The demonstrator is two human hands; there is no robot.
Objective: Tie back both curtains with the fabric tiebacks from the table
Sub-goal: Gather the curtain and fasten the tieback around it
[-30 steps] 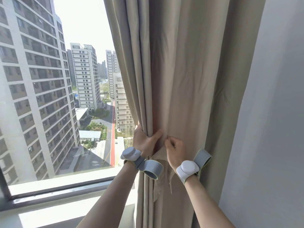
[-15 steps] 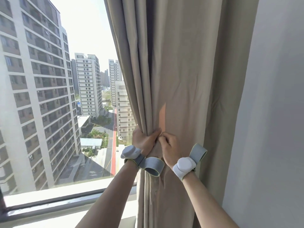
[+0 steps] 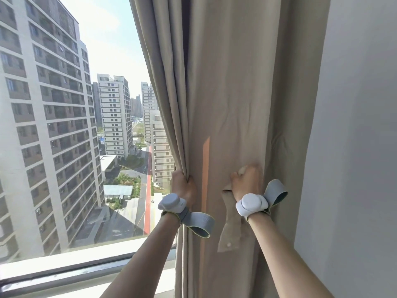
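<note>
While I watch from the head camera, both hands are up at the curtain (image 3: 234, 104).
Left hand (image 3: 184, 186): fist closed round the curtain's bunched window-side folds.
Right hand (image 3: 247, 181): closed on the tieback (image 3: 231, 231), pressed against the curtain front.
Tieback: strip hangs below my right wrist, button end lowest.

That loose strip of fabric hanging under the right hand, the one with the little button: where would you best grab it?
Take the tieback near its free lower end, just above the button, coming from the left. It hangs flat against the curtain, and the right hand already pinches its top, so the left hand has the open side.
</note>
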